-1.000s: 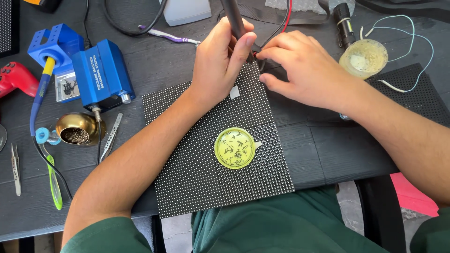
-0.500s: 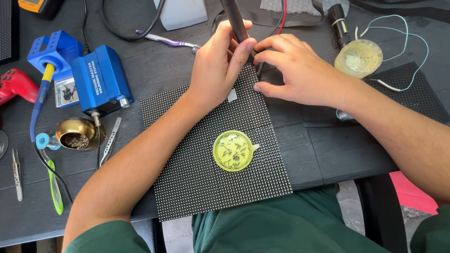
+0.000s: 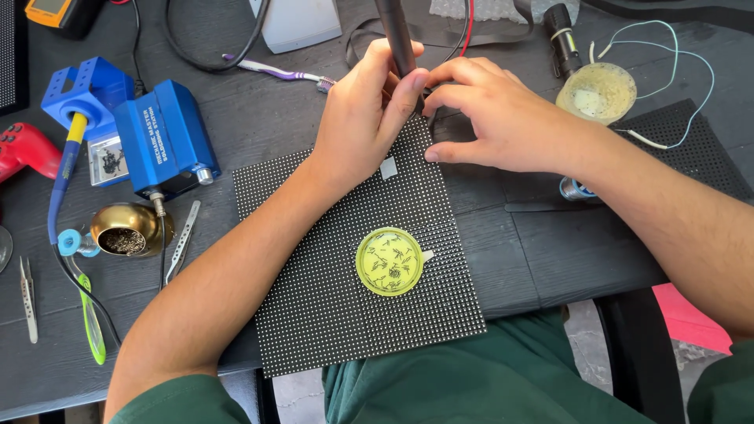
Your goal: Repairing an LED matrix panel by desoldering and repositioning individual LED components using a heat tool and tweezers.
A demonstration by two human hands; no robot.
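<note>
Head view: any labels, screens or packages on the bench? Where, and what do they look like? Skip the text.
Soldering station: left of the LED panel, blue box with white lettering on top.
Picture label: on the blue holder beside the station, small pale rectangle.
Meter: top left corner, orange case, grey screen, partly cut off.
White sticker: on the dotted black LED panel, beside the left hand.

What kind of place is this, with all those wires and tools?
It looks like an electronics repair bench. A blue soldering station sits on the dark table, tweezers lie nearby, and the left hand holds a black pen-shaped tool over a dotted black panel.
</note>
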